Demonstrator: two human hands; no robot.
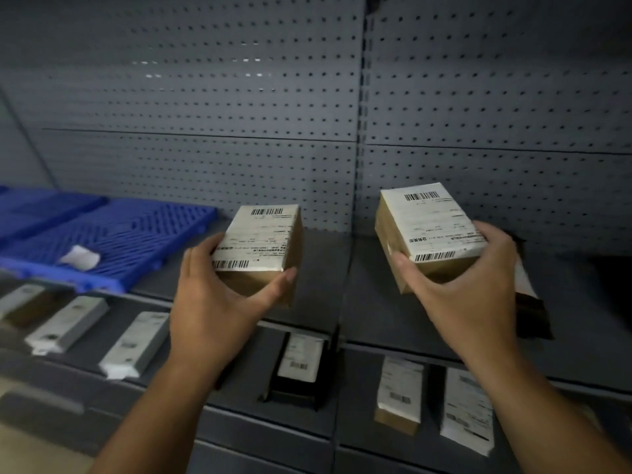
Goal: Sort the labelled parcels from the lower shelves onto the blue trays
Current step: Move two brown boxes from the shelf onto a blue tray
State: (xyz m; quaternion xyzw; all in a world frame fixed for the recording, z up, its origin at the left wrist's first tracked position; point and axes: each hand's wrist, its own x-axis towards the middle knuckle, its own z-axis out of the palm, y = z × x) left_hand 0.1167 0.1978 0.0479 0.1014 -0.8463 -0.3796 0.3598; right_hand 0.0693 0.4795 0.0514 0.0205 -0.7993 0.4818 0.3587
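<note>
Gripping a brown labelled box (263, 241) in the left hand (219, 302), fingers and thumb curled round its near end. Gripping a second box (431, 224) the same way in the right hand (468, 285). Both held above the grey shelf (393, 319), well apart. Far left on that shelf, blue trays (136, 234) bearing one white packet (80, 257). Below, on the lower shelf (355, 378), more labelled parcels (301, 359).

Left parcel (258, 239) and right parcel (432, 224), brown, white-labelled, held aloft.
</note>
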